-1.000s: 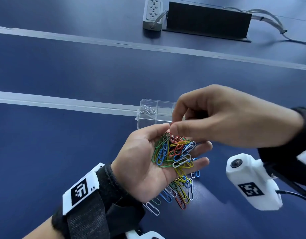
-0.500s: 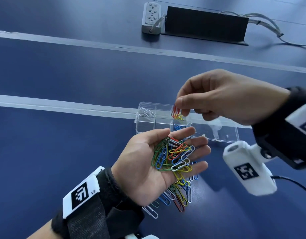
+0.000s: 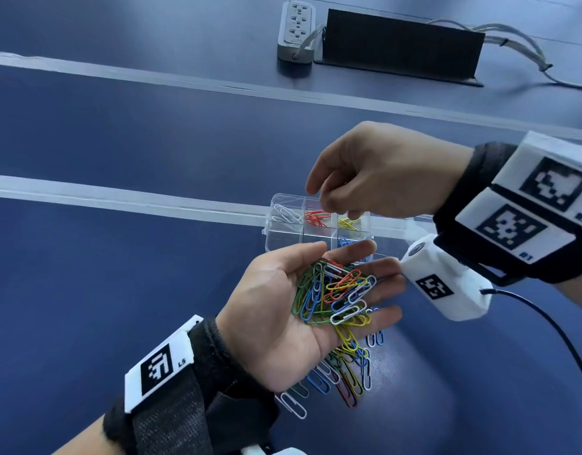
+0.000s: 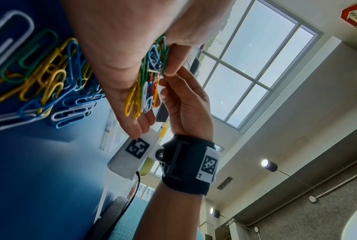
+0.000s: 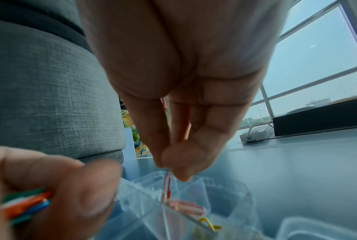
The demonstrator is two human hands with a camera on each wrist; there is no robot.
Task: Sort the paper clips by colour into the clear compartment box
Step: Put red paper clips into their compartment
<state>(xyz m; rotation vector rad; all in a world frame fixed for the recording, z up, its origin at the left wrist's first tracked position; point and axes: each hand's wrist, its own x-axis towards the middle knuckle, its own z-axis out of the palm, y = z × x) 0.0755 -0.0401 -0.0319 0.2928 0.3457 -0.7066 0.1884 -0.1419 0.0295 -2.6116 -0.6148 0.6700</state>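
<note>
My left hand [image 3: 276, 323] lies palm up and carries a heap of mixed clips [image 3: 335, 293] in green, blue, yellow, orange-red and white. Just beyond its fingers stands the clear compartment box [image 3: 269, 239], with white clips [image 3: 286, 213], red clips [image 3: 316, 219], yellow clips [image 3: 348, 223] and blue clips [image 3: 347, 243] in separate cells. My right hand [image 3: 329, 206] hovers over the red cell. In the right wrist view its thumb and finger [image 5: 169, 168] pinch one red clip [image 5: 166, 186], which hangs down into the box.
More loose clips [image 3: 348, 372] lie on the blue table under my left hand, one white clip [image 3: 293, 405] nearest me. A power strip [image 3: 296, 27], a black block [image 3: 401, 44] and cables sit at the far edge. The right wrist camera [image 3: 444, 284] touches my left fingertips.
My right hand picked a red clip from the heap in my left palm, carried it away to the box and lowered it over the red cell. The left hand stayed put.
</note>
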